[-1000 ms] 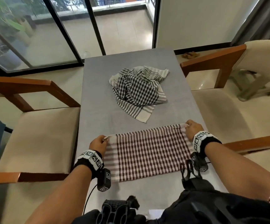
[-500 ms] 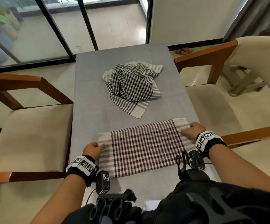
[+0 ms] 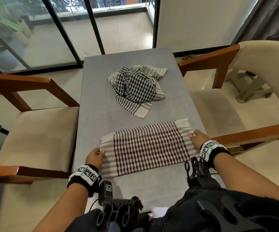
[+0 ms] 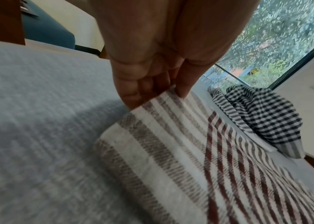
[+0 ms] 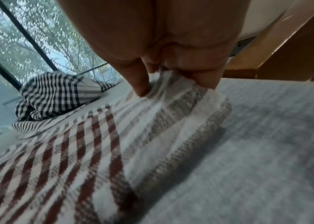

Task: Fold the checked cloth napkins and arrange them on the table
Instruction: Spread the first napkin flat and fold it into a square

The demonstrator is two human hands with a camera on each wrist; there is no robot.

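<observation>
A red-and-white checked napkin (image 3: 146,149), folded into a long rectangle, lies flat on the near part of a grey table (image 3: 95,101). Its long axis runs left to right, tilted so the right end sits farther away. The left hand (image 3: 94,157) pinches the striped left short edge between thumb and fingers; the right hand (image 3: 199,137) pinches the right short edge the same way. Farther along the table, apart from it, a black-and-white checked napkin (image 3: 137,88) lies crumpled. Wristbands (image 3: 209,149) carry square coded markers; no readable writing shows
</observation>
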